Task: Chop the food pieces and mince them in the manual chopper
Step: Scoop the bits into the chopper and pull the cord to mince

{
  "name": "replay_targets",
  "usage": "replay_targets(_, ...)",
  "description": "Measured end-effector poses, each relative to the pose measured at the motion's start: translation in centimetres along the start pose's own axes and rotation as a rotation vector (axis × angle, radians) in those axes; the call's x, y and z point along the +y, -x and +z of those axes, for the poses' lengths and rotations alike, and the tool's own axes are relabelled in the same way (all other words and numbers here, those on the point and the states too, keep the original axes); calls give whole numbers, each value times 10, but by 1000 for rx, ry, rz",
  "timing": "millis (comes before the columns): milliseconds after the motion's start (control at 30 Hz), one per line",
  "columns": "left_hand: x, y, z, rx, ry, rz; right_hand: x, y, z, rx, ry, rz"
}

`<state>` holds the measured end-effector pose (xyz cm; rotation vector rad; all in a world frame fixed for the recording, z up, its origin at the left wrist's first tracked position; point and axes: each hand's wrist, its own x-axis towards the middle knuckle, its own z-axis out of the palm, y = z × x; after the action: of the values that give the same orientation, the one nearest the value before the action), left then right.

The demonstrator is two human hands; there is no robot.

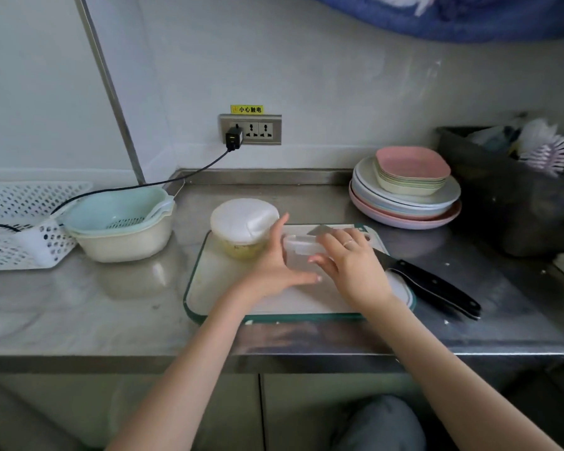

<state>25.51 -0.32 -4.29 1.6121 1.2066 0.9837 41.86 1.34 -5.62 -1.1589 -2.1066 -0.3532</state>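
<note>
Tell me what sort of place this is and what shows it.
Most likely a kitchen, perhaps a shared or commercial one. A stainless steel counter carries a cutting board with a knife, stacked plates stand near the wall, and a colander sits in a basin.

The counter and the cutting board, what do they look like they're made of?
The counter looks like stainless steel with a brushed, semi-glossy finish: it is grey and mirrors the bowls in blurred reflections. The cutting board looks like white matte plastic with a dark green rim, though the picture cannot confirm this.
</note>
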Motion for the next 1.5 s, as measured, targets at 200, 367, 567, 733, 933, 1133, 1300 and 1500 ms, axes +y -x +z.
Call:
replay_targets(200,-14,-13,-8,86,134,-14,-7,-9,2,41,-53,-72)
replay_targets(367,-19,-5,-11,29,198,4,-9,-34,-19,71,-316,238)
replay_targets(567,-27,-6,-12,-82,99,34,25,-78,-14,95,-683,749)
replay_targets(733,-25,-3,-7,-37,-6,90,38,-61,4,-30,-638,942)
replay_targets(933,-23,-6,-2,29,-227,249,39,-64,1,-13,-590,946)
replay_targets(1133,-27,-5,-1,181,-339,308,26,-75,-9,-223,-1008,1197)
replay_targets(1300,-28,-7,-1,224,-285,289,7,-67,-13,-307,-728,1110)
replay_targets(1500,-32,-9,-1,110,-287,93,20,-53,5,-175,-160,770)
